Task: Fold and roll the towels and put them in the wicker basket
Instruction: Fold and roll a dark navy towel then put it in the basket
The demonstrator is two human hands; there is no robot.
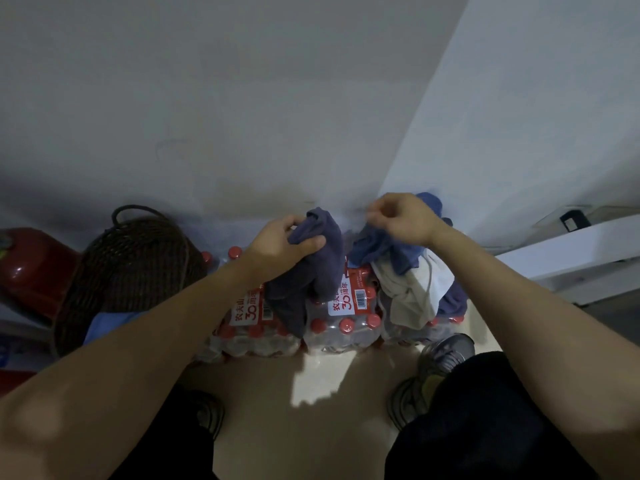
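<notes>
left hand (280,249): grips purple towel (311,271), above bottle packs (339,327)
right hand (403,218): grip curled, pinching blue towel (384,247)
wicker basket (131,271): left of packs

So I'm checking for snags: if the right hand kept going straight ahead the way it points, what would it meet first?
Probably the blue towel bunched just beyond the right hand, then the wall behind the pile. Depth is unclear from this view.

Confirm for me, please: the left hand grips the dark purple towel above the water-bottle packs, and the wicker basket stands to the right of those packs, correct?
Not quite. The head view shows the left hand gripping the dark purple towel above the water-bottle packs, but the wicker basket stands to the left of those packs, not the right.
</notes>
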